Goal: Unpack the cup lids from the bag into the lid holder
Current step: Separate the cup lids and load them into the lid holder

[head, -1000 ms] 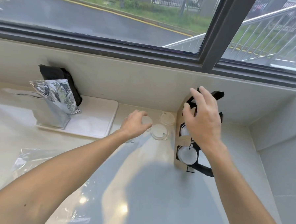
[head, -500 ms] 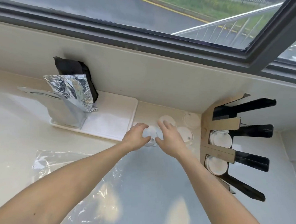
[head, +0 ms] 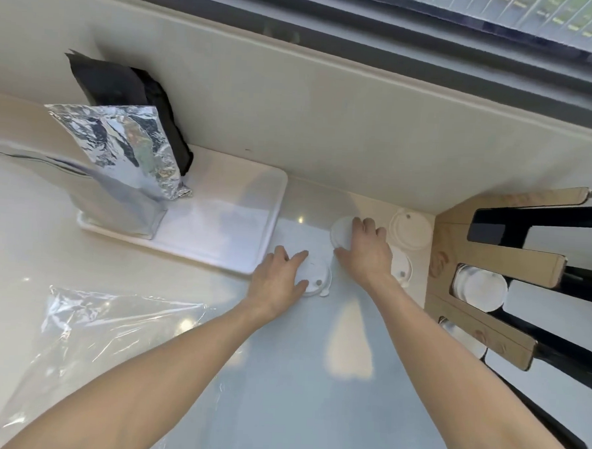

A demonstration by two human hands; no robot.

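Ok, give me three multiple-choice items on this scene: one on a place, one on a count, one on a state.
1. Where is the lid holder?
A. right end of the counter
B. on the white tray
C. on the windowsill

2. How many loose lids lie on the counter?
A. one
B. four
C. seven

3. What is the clear plastic bag like?
A. sealed and full
B. hanging up
C. flat and emptied

Answers:
1 A, it lies right of the right hand.
2 B, two under the hands, including the left hand, and two beside the holder.
3 C, it lies crumpled with nothing visible inside.
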